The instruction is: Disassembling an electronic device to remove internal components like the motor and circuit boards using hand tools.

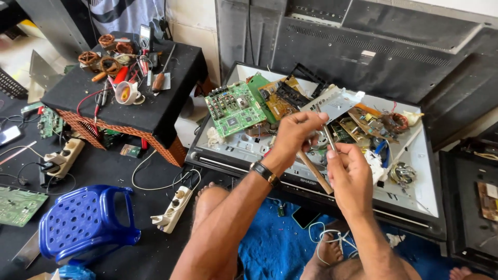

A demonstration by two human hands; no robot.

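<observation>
Both forearms rise from the bottom edge over bare feet and a blue cloth [270,243]. The right hand [351,173] has its fingers closed round a wooden-handled tool [315,172], shaft pointing up. The left hand [296,132], watch at the wrist, pinches a perforated metal plate [334,103] above an opened television chassis [415,199] strewn with circuit boards. The tool's tip is hidden behind the fingers.

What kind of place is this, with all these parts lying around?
Most likely an informal electronics repair spot, worked on the floor. Green circuit boards lie piled on an opened flat television, a small black table holds screwdrivers and wire coils, and the person's hands hold a small metal tool.
</observation>
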